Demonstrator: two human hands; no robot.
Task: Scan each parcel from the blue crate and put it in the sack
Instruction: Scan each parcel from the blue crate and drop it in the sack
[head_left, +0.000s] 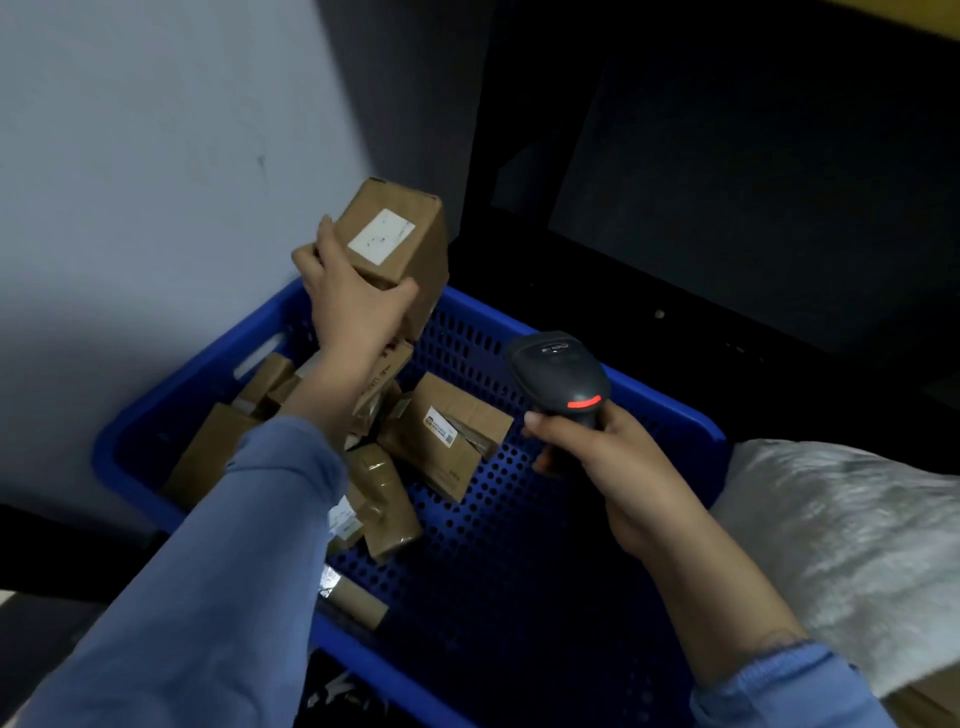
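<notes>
A parcel (400, 249) of brown cardboard is held above the far corner of the blue crate (654, 397), gripped by the left hand (348, 306). Its white label (382, 236) is turned up, the print unreadable. A black scanner (563, 374), red bar lit, is grasped by the right hand (597, 457). More parcels (441, 441) lie in the crate. A white sack (857, 545) is seen beside it.

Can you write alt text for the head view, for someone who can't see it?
The left hand holds a cardboard parcel above a blue crate of parcels; the right hand grips a black scanner showing a red light. A white sack lies right of the crate.
</notes>
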